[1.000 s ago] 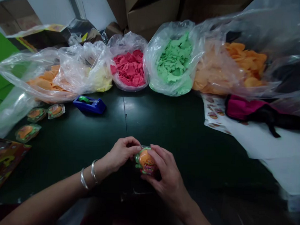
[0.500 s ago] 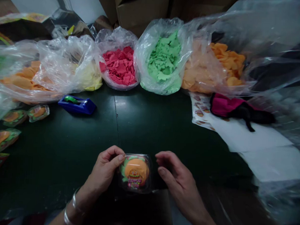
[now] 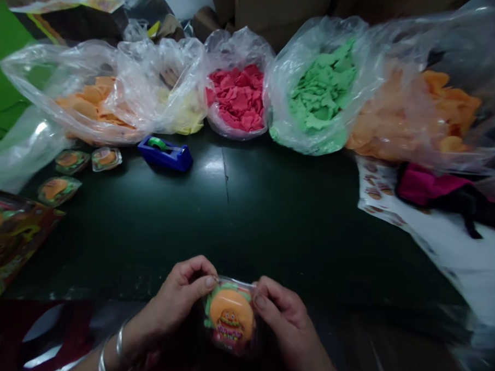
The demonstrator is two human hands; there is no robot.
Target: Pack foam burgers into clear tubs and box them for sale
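Observation:
I hold a small clear plastic pack with an orange and green burger toy [image 3: 230,316] at the near edge of the dark green table [image 3: 246,207]. My left hand [image 3: 181,297], with silver bangles on the wrist, pinches the pack's upper left corner. My right hand [image 3: 285,321] grips its right side with fingers curled. A cartoon burger sticker shows on the pack's front.
Open plastic bags line the far side: orange pieces [image 3: 91,102], yellow [image 3: 185,114], red [image 3: 239,97], green [image 3: 321,90], orange [image 3: 418,116]. A blue tape dispenser [image 3: 164,153] sits left of centre. Three finished packs [image 3: 73,169] lie at left by a printed box [image 3: 7,240]. Sticker sheets [image 3: 378,191] and pink cloth [image 3: 428,185] lie right.
My right hand, apart from the pack half a second ago, has closed on its right side. The pack and both hands have come nearer to me; the view swung right.

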